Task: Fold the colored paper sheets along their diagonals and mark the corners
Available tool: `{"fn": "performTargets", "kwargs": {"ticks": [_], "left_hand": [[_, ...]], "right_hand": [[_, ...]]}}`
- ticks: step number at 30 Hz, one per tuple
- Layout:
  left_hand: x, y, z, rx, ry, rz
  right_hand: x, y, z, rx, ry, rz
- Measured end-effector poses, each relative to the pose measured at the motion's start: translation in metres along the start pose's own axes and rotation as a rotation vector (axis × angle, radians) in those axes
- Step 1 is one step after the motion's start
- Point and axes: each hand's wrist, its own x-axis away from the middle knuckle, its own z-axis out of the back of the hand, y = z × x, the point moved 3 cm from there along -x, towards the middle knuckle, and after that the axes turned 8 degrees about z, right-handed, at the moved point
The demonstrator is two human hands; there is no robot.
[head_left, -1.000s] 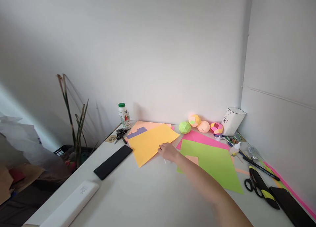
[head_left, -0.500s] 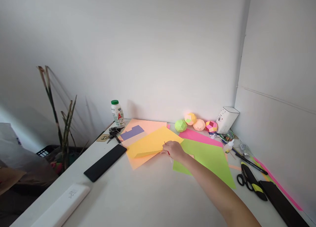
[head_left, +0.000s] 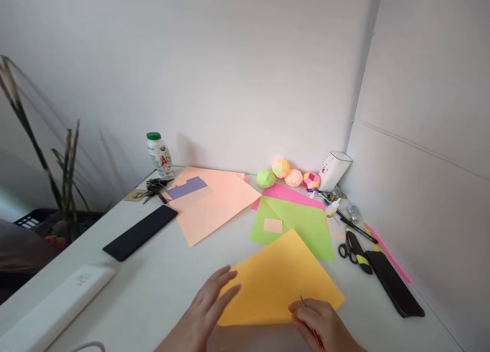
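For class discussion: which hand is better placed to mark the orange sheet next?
Probably right: the right hand holds a red pencil at the orange sheet; the left hand lies open.

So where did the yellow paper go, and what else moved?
The yellow sheet slid off the peach sheet toward the person, pulled by the right hand, which rests on its near corner gripping a thin red stick. The left hand has come in and lies flat on its left edge. The green sheet, paper balls, bottle and scissors stayed put.
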Motion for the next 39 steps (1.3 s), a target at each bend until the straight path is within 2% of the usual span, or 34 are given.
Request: {"fn": "performTargets", "kwargs": {"ticks": [2,4,6,9,12,14,16,20,25,29,31,33,34,36,39], "left_hand": [[-0.019,0.016,-0.015,-0.026,-0.178,-0.091],[-0.029,0.023,-0.026,-0.015,-0.247,-0.012],[-0.034,0.022,-0.033,-0.015,-0.222,0.138],[-0.038,0.012,-0.040,-0.066,-0.174,0.352],[-0.050,0.005,-0.044,-0.106,-0.178,0.415],[-0.062,0.004,-0.047,-0.133,-0.182,0.426],[-0.072,0.003,-0.049,-0.168,-0.185,0.431],[-0.081,0.003,-0.054,-0.236,-0.155,0.423],[-0.076,-0.003,-0.056,-0.296,-0.034,0.353],[-0.071,-0.001,-0.059,-0.328,0.072,0.225],[-0.066,0.009,-0.061,-0.352,0.113,0.012],[-0.058,0.023,-0.064,-0.419,0.146,-0.266],[-0.054,0.028,-0.066,-0.462,0.144,-0.345],[-0.048,0.033,-0.071,-0.535,0.115,-0.372],[-0.042,0.030,-0.078,-0.583,0.085,-0.268]], "right_hand": [[0.021,0.000,-0.003,-0.068,-0.050,-0.125],[0.036,0.006,-0.005,-0.134,-0.034,-0.282],[0.045,0.013,-0.007,-0.207,-0.003,-0.397],[0.044,0.018,-0.005,-0.310,0.002,-0.470],[0.028,0.021,0.001,-0.331,-0.027,-0.458],[0.011,0.027,0.006,-0.294,0.002,-0.419],[-0.009,0.037,0.009,-0.259,0.034,-0.369],[-0.040,0.064,0.002,-0.280,-0.022,-0.322],[-0.053,0.081,-0.009,-0.349,-0.076,-0.298],[-0.052,0.083,-0.012,-0.390,-0.089,-0.325],[-0.051,0.083,-0.013,-0.382,-0.078,-0.349],[-0.049,0.080,-0.014,-0.368,-0.069,-0.371],[-0.047,0.079,-0.015,-0.349,-0.067,-0.378],[-0.043,0.074,-0.016,-0.279,-0.069,-0.382],[-0.035,0.069,-0.018,-0.149,-0.075,-0.372]]}}
